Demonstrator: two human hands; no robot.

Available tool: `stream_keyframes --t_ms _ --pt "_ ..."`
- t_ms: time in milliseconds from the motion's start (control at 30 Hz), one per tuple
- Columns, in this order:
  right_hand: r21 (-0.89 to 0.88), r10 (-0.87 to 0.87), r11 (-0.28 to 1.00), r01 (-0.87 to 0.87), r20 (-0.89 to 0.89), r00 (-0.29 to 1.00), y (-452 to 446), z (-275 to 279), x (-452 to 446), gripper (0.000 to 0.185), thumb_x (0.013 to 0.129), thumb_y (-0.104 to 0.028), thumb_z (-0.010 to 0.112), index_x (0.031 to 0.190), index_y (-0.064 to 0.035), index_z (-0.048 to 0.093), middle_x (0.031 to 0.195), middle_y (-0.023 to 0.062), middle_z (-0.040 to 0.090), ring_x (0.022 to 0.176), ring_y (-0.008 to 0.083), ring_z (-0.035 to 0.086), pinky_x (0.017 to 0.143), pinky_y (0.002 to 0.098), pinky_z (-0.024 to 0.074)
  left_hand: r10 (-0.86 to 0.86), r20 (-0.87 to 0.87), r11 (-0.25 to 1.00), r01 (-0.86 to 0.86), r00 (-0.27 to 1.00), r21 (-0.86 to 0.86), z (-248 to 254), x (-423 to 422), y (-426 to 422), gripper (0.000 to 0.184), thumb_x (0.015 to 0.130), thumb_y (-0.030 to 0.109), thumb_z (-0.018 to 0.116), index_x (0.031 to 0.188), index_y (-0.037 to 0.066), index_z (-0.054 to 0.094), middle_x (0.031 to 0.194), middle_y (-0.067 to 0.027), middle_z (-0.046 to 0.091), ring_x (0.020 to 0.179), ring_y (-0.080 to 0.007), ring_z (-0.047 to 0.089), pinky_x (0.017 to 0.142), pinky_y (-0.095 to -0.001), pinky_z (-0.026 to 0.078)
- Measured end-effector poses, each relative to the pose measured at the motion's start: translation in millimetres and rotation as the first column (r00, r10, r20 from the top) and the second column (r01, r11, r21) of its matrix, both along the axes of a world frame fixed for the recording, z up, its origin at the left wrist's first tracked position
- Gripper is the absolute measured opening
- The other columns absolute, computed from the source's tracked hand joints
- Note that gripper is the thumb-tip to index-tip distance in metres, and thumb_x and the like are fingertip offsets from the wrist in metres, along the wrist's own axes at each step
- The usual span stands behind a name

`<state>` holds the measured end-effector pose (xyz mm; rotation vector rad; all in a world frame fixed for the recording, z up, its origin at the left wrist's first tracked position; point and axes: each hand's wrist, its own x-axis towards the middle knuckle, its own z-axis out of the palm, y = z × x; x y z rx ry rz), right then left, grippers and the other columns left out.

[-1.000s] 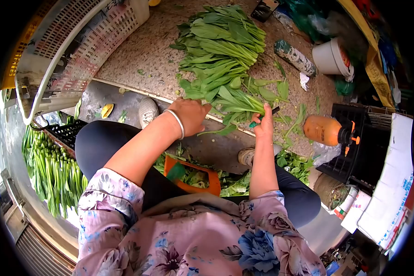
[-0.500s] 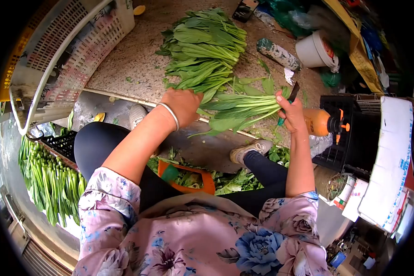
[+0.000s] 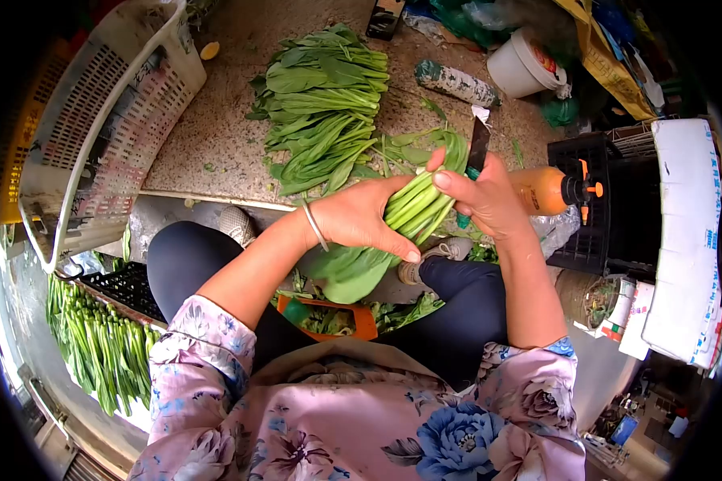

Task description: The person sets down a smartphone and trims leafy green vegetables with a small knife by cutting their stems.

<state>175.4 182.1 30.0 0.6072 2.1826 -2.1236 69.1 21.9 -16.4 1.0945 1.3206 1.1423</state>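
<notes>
My left hand, with a bracelet at the wrist, is wrapped round a bunch of leafy greens, whose leaves hang down below it. My right hand grips the other end of that bunch, thumb on the stems, and also holds a knife with a green handle, its dark blade pointing up. Just beyond my hands, a large pile of greens lies on the speckled slab. Loose leaves are scattered beside the pile.
White crate at upper left; more greens at lower left. On the right are an orange spray bottle, a black crate, a white bucket and a roll. An orange container stands between my legs.
My right hand has lifted the bunch off the slab's edge and turned it upright. My left hand has moved from beside the pile to the bunch and closed round it. The view has shifted.
</notes>
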Motion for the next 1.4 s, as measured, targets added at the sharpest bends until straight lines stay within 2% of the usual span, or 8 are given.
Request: stream_keyframes --t_ms 133,300,400,633,833,933,1267,1400 --pt "-0.011 -0.132 0.991 0.131 -0.018 0.991 0.5 4.6 -3.5 0.036 0.082 -0.036 0.06 0.093 -0.0016 0.061 0.072 0.0027 0.058 0.049 0.0054 0.044 0.039 0.0187 0.0285 0.073 0.313 0.997 -0.076 0.947 -0.004 -13.3 2.5 0.5 0.038 0.069 0.003 0.072 0.102 0.004 0.052 0.085 0.0014 0.058 0.078 -0.0052 0.053 0.073 -0.0221 0.045" --pt "-0.071 -0.299 0.953 0.295 -0.06 0.952 32.8 -4.9 -7.6 0.041 0.082 -0.039 0.06 0.091 0.0017 0.059 0.071 0.0057 0.058 0.048 0.0065 0.044 0.04 0.0204 0.0304 0.175 0.266 0.98 -0.195 0.948 0.05 -14.7 -0.1 -2.5 0.034 0.071 0.002 0.071 0.1 0.005 0.054 0.085 0.0027 0.059 0.079 -0.0055 0.053 0.074 -0.0223 0.045" --pt "0.536 -0.236 0.843 0.054 0.276 0.932 49.7 -25.8 -8.8 0.048 0.082 -0.045 0.058 0.091 0.0018 0.059 0.063 0.0046 0.055 0.053 0.0102 0.048 0.045 0.0259 0.0366 0.254 0.167 0.957 -0.272 0.953 0.099 -18.8 -1.0 -3.4 0.036 0.071 -0.001 0.07 0.102 0.005 0.054 0.086 0.0029 0.059 0.081 -0.0063 0.054 0.076 -0.0235 0.045" --pt "0.361 -0.191 0.905 0.224 -0.125 0.974 8.3 -5.3 7.4 0.039 0.091 -0.031 0.047 0.119 -0.0037 0.052 0.07 -0.0042 0.046 0.06 0.004 0.038 0.053 0.0185 0.0306 0.323 0.188 0.928 -0.35 0.928 0.131 -20.3 -3.1 -0.7 0.034 0.071 0.002 0.068 0.102 0.005 0.055 0.09 0.004 0.057 0.082 -0.0046 0.051 0.077 -0.0218 0.043" --pt "0.173 -0.033 0.983 0.063 -0.173 0.984 -0.2 9.1 17.3 0.042 0.089 -0.025 0.052 0.128 -0.0087 0.045 0.075 -0.0042 0.047 0.064 0.0031 0.039 0.057 0.0171 0.0327 0.355 0.19 0.922 -0.377 0.915 0.092 -20.2 -3.5 0.6 0.036 0.071 -0.002 0.066 0.105 0.006 0.053 0.089 0.0047 0.056 0.081 -0.0037 0.05 0.075 -0.0212 0.043" --pt "0.205 0.076 0.978 -0.047 -0.136 0.988 0.3 10.9 18.4 0.046 0.086 -0.026 0.058 0.125 -0.0061 0.046 0.104 0.0072 0.061 0.093 0.0089 0.053 0.081 0.0241 0.0418 0.345 0.159 0.926 -0.363 0.925 0.104 -17.7 -4.6 0.3 0.035 0.072 -0.001 0.065 0.104 0.006 0.054 0.09 0.0047 0.056 0.081 -0.004 0.05 0.075 -0.0215 0.044" --pt "0.127 0.112 0.987 -0.095 -0.133 0.985 7.3 4.6 18.1 0.037 0.085 -0.021 0.058 0.118 -0.0051 0.053 0.104 0.0079 0.062 0.093 0.0093 0.055 0.082 0.0234 0.043 0.258 0.085 0.963 -0.264 0.962 0.063 -18.4 -9.9 -5.0 0.03 0.07 -0.001 0.064 0.099 0.006 0.056 0.083 0.0058 0.056 0.077 -0.0037 0.05 0.072 -0.0214 0.044" --pt "0.251 0.025 0.968 0.007 -0.127 0.992 5.2 7.0 17.1 0.037 0.085 -0.02 0.058 0.118 -0.0041 0.053 0.103 0.0073 0.063 0.091 0.0091 0.056 0.08 0.0232 0.0436 0.218 0.126 0.976 -0.218 0.968 -0.015 -19.9 -10.9 -8.1 0.031 0.07 0.0 0.064 0.1 0.006 0.057 0.082 0.0058 0.056 0.076 -0.0032 0.05 0.071 -0.0208 0.044"
